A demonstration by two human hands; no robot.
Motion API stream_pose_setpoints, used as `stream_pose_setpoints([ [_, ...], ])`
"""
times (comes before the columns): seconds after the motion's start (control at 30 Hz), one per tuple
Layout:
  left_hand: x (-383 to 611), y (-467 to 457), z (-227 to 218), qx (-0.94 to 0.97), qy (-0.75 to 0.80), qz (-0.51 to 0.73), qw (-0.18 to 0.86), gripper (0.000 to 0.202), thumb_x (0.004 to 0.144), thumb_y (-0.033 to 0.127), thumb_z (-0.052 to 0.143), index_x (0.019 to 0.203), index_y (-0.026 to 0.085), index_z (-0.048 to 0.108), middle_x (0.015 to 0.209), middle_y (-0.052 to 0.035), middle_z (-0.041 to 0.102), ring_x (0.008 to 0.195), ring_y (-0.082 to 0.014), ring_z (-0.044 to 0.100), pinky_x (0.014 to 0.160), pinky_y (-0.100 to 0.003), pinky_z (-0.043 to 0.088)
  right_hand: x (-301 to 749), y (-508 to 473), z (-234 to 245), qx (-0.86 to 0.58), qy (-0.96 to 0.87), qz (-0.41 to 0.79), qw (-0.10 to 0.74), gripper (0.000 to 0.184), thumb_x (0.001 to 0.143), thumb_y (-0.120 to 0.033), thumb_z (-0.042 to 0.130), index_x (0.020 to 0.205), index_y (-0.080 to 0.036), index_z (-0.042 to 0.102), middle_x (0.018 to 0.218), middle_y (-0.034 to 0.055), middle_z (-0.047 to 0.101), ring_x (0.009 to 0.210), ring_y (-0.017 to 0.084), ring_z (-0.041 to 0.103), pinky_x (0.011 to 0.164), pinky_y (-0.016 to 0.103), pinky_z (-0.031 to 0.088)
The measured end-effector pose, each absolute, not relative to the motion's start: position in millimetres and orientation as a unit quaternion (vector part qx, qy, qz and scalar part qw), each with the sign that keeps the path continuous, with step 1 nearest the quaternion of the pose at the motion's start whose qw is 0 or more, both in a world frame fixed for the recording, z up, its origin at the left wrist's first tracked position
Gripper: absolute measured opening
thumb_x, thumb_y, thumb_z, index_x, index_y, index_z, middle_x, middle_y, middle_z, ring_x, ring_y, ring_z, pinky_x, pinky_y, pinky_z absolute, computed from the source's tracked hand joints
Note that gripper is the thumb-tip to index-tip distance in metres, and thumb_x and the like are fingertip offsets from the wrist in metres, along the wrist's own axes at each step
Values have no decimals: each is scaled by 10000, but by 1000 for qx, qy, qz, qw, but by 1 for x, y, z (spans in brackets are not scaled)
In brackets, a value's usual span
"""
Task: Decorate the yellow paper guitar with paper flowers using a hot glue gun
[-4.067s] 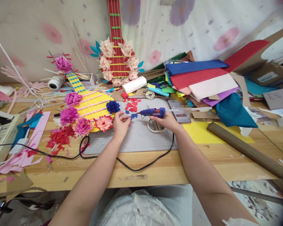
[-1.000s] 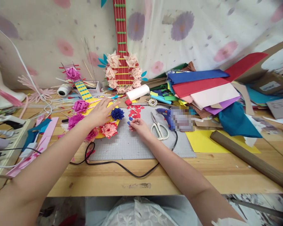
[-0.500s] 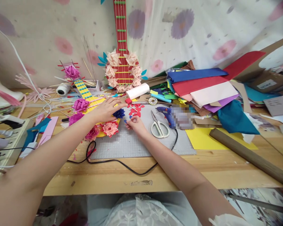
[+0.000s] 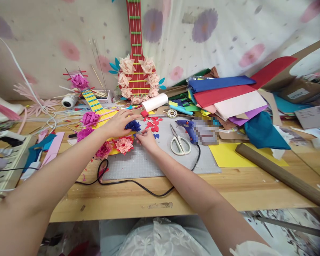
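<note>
A yellow paper guitar with blue frets lies slanted on the grey cutting mat, trimmed with magenta, pink and coral paper flowers. My left hand reaches over its body, fingers stretched and apart, beside a dark blue paper flower. Between the thumb and fingertips of my right hand is a small blue paper petal, just below and right of that flower. A coral flower sits on the guitar's near edge. Part of the body is hidden under my left hand.
White-handled scissors and a blue glue gun lie right of my hands. Red paper petals are scattered above. A black cord loops along the front. Behind stands a red paper guitar; folded coloured paper is piled right.
My right hand has moved left, closer to the blue flower, uncovering small blue pieces on the mat. My left hand has stayed over the guitar. The view has shifted slightly.
</note>
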State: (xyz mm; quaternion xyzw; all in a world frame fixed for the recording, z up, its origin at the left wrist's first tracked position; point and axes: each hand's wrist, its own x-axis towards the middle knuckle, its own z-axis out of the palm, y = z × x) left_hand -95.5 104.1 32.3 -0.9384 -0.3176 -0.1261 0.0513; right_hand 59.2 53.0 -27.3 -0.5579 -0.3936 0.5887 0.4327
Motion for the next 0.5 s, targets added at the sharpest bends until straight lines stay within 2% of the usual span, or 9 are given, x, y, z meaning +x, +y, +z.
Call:
stream_pose_setpoints([
  [0.17, -96, 102, 33, -933, -337, -121, 32, 622, 752, 221, 582, 1349, 218, 409, 1247, -116, 489, 1212, -276, 418, 1029, -466, 360, 52, 62, -30, -611, -437, 522, 404, 307, 707, -139, 575, 874, -222, 330, 575, -79, 561, 454, 98, 537, 454, 202, 374],
  [0.3, -97, 102, 33, -931, -343, -125, 16, 641, 745, 220, 586, 1358, 211, 401, 1265, -127, 488, 1219, -286, 417, 1035, -481, 349, 49, 69, -26, -663, -447, 478, 364, 391, 663, -177, 620, 976, -189, 387, 678, -21, 609, 540, 130, 577, 483, 222, 383],
  [0.4, -99, 104, 31, -929, -346, -129, 11, 643, 750, 239, 585, 1362, 199, 392, 1291, -133, 475, 1240, -287, 402, 1050, -489, 330, 47, 72, -22, -682, -444, 467, 345, 435, 657, -193, 626, 1033, -158, 410, 729, 17, 632, 573, 143, 589, 484, 224, 384],
  [0.5, -100, 104, 30, -927, -353, -129, 3, 651, 754, 249, 579, 1369, 193, 374, 1304, -134, 470, 1253, -285, 392, 1054, -492, 325, 46, 73, -20, -683, -435, 475, 345, 450, 659, -172, 611, 1061, -147, 412, 715, 19, 638, 537, 136, 580, 466, 217, 378],
])
